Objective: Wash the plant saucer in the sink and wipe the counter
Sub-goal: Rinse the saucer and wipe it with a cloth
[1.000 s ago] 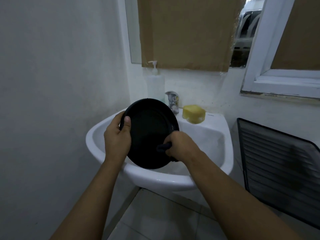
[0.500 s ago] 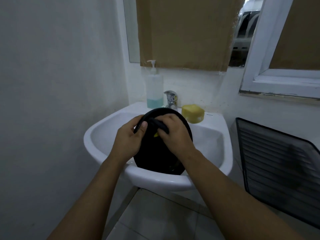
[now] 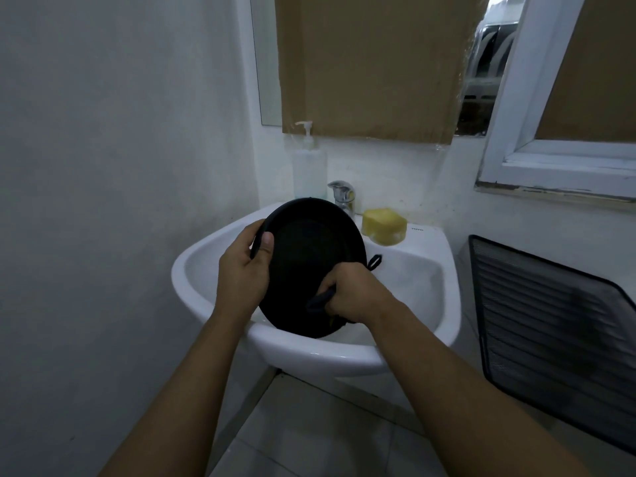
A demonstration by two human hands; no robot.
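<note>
Blk saucer (image 3: pixel 309 256) was held tilted over sink (image 3: pixel 444 304) basin. L hand (image 3: pixel 242 273) gripped its left rim, thumb on inner face; R hand (image 3: pixel 354 297) clutched dark scrubber (image 3: pixel 319 302), pressed to saucer's lower part.

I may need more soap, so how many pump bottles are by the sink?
1: the pump bottle stands at the back of the sink, left of the tap, its base hidden behind the black saucer. A smaller one could be hidden there.
</note>
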